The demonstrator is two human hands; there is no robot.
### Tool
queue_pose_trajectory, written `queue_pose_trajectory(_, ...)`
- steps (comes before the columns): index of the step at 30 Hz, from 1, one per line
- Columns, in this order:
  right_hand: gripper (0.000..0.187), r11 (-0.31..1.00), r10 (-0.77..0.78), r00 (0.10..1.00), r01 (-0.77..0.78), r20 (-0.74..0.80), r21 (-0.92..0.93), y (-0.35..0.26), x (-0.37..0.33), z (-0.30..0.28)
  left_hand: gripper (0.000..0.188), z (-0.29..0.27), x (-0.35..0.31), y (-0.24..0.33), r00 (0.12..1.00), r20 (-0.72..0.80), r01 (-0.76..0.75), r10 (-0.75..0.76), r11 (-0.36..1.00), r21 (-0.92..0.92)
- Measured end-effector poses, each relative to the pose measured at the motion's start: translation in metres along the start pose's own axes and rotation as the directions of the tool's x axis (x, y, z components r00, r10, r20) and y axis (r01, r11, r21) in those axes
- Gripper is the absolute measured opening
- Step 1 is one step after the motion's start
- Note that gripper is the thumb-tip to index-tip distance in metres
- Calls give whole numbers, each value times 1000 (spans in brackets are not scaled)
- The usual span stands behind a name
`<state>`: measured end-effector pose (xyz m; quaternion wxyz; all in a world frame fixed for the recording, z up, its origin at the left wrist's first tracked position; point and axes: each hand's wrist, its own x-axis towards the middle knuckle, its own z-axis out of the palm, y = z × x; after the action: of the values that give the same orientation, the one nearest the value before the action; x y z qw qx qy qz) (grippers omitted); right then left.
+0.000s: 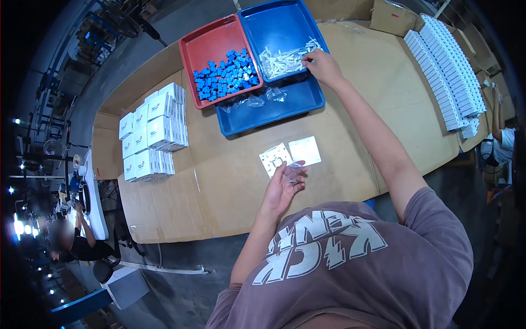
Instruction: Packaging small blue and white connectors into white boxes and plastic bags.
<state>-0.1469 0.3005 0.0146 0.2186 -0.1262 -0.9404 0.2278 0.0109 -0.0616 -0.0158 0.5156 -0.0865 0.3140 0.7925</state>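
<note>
My left hand [280, 192] is above the near side of the cardboard-covered table, its fingers curled round a small clear plastic bag [294, 173]. Just beyond it lie a white printed card with cutouts [274, 158] and a plain white square sheet [304, 151]. My right arm reaches far forward. At the near right corner of a blue tray [279, 24], my right hand [324, 67] has its fingertips pinched beside a heap of small white stick-like pieces [282, 62]. Whatever is between those fingertips is too small to make out.
Left of the blue tray, a red tray [211, 41] contains many blue pieces [227, 77]. A second blue tray [274, 116] with clear bags [255, 101] sits nearer me. White boxes [153, 134] are stacked at left, long rows of white boxes [445, 71] at right. Other people work at both sides.
</note>
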Motion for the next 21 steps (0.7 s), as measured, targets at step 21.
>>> queue_pose_trajectory(21,20,372,206,756,-647,621,665,-73,-184,-39,56,-4,12,26,998,58,23,-8,967,-255)
